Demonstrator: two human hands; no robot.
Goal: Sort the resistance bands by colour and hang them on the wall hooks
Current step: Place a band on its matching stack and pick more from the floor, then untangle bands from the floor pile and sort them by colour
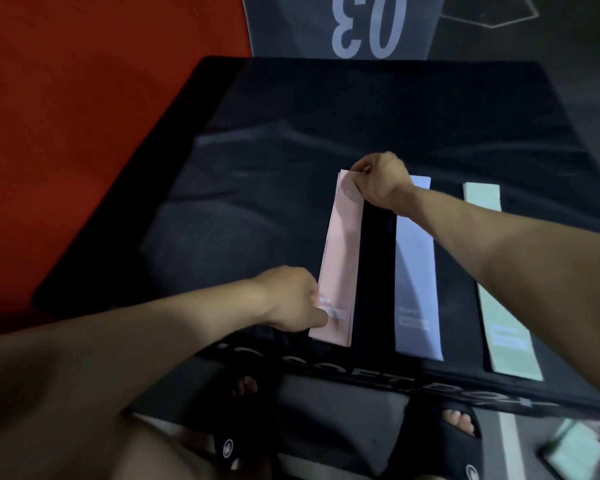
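Three flat resistance bands lie side by side on a black soft box (291,133): a pink band (340,251) on the left, a lavender band (416,265) in the middle and a mint green band (499,299) on the right. My right hand (378,181) pinches the far end of the pink band. My left hand (291,299) pinches its near end at the left edge. A black strip (376,271), possibly another band, lies between pink and lavender. No wall hooks are in view.
The box stands on a dark floor with a large painted "03" (368,26) and a red area (84,98) to the left. My feet in black slides (440,441) stand at the box's near edge. A blurred green and purple item (582,452) lies bottom right.
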